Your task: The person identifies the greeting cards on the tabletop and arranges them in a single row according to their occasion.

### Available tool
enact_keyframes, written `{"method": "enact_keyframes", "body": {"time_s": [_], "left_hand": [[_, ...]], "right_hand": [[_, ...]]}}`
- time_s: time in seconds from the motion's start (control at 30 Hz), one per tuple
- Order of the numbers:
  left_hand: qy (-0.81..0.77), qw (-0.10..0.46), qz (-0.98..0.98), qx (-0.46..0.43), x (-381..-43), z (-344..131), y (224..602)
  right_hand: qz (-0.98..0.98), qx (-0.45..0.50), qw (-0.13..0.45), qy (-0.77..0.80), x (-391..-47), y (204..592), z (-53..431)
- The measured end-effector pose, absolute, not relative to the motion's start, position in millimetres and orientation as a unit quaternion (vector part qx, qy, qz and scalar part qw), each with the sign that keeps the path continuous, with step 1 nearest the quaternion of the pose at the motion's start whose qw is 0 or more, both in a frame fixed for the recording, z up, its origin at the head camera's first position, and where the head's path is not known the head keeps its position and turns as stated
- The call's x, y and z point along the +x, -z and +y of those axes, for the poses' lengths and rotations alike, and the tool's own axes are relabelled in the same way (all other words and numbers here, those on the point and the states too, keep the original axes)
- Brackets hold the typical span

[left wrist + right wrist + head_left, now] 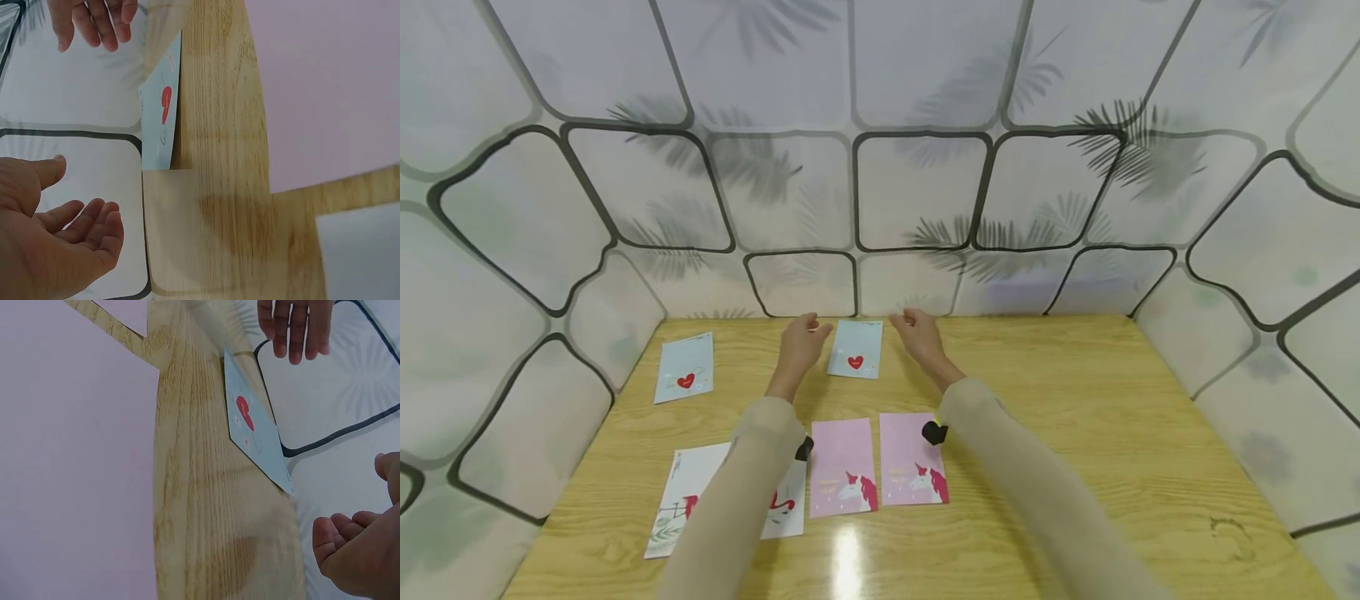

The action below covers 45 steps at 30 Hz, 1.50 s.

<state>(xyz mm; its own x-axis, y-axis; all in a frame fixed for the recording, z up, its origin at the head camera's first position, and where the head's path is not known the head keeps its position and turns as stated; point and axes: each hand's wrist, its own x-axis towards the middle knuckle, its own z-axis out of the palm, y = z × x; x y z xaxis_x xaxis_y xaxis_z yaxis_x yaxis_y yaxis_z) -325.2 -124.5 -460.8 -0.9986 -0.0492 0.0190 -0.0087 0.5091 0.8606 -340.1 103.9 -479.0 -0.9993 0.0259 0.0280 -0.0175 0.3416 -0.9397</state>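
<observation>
Backdrop: patterned, standing behind the far edge.
Table: wood-grained, supporting all items below.
Near left: left white card and right white card are lying here, the left sleeve covering part of both.
Near middle: left pink card and right pink card are lying side by side, a narrow gap separating them.
Far side: outer blue card is lying at the left; middle blue card is lying between the left hand and the right hand.
Grip: both hands are hovering beside that card, released, fingers loosely bending.
Progress, judged: six cards are apparently lying placed, white and pink paired; the blue two are lying well apart, possibly needing adjustment. Further remaining work: cannot tell.
</observation>
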Motion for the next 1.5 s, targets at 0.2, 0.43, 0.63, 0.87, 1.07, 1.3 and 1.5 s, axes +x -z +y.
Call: {"method": "enact_keyframes", "body": {"time_s": [0.2, 0.43, 0.63, 0.87, 1.07, 1.3, 1.5], "left_hand": [[0.477, 0.02, -0.878, 0.04, -334.9, -125.2, 470.3], [0.455, -0.01, -0.889, 0.054, -338.2, -124.8, 483.1], [0.435, -0.03, -0.898, 0.057, -340.3, -119.1, 478.9], [0.409, -0.048, -0.911, 0.024, -340.6, -110.0, 474.2], [0.326, -0.062, -0.943, 0.013, -356.8, -106.5, 487.0], [0.272, -0.044, -0.961, -0.003, -378.4, -104.8, 517.7], [0.32, -0.059, -0.945, 0.017, -357.0, -93.8, 495.7]], "right_hand": [[-0.825, 0.001, 0.02, -0.565, -351.8, 483.2, 92.5], [-0.84, -0.002, 0.021, -0.542, -363.4, 491.6, 77.6], [-0.874, 0.019, 0.001, -0.485, -370.6, 493.0, 70.4], [-0.87, 0.053, -0.021, -0.49, -373.6, 495.9, 66.0], [-0.848, 0.046, -0.046, -0.526, -371.0, 492.8, 63.8], [-0.828, 0.024, -0.064, -0.557, -367.5, 489.3, 61.3], [-0.825, 0.006, -0.055, -0.562, -367.1, 488.5, 60.5]]}}
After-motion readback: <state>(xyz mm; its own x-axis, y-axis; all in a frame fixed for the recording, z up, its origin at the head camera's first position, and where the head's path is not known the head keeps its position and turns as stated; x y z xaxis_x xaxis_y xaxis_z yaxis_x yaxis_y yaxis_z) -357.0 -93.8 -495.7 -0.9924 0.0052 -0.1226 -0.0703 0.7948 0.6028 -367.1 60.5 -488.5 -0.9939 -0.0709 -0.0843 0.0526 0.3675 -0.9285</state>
